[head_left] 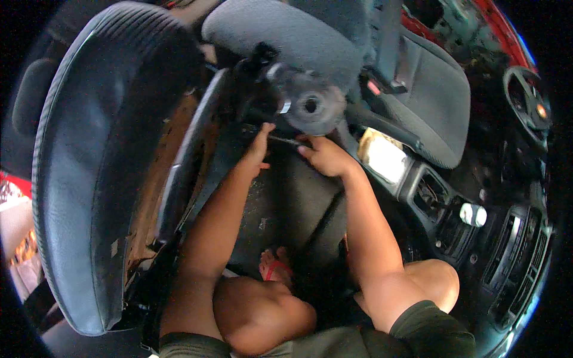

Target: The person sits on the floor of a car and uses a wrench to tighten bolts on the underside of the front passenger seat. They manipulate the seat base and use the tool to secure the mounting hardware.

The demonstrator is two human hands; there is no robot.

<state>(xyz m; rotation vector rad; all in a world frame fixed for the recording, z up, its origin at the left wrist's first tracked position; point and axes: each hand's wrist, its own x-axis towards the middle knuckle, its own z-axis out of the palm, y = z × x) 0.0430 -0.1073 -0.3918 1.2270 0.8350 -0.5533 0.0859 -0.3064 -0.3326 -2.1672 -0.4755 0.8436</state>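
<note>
Person crouched inside a car, both arms reaching fwd to the base of the grey fabric seat [286,33].

Landmark = round grey disc part [311,107] w/ a dark centre hole, sitting just under the seat's front edge.

- Left hand [258,150]: just below-left of the disc. Fingers mostly straight, close together, pointing up toward the dark mechanism [256,83] left of the disc. Thumb out to the side, tip touching the near end of a thin dark rod [285,141]. Not wrapped round anything that I can see; fingertips go into shadow, so can't tell if they press on smth.
- Right hand [325,156]: directly below the disc, slightly right. Fingers curled in, knuckles up, loosely fisted. Fingertips meet the other end of the thin rod; looks like a pinch grip on it, but the contact is small and dim, so can't tell for sure.
- Rod: lies roughly level between the 2 hands, right below the disc, over the dark floor mat [280,203].

Around it, all rel. to the disc:
- Big dark vinyl seat back [95,179], tipped over, far left.
- Red seat belt buckle [375,88] just right.
- Centre console [430,191] lower right, steering wheel [528,104] far right.
- Person's knees and a foot in a red sandal [274,265] well below.
</note>
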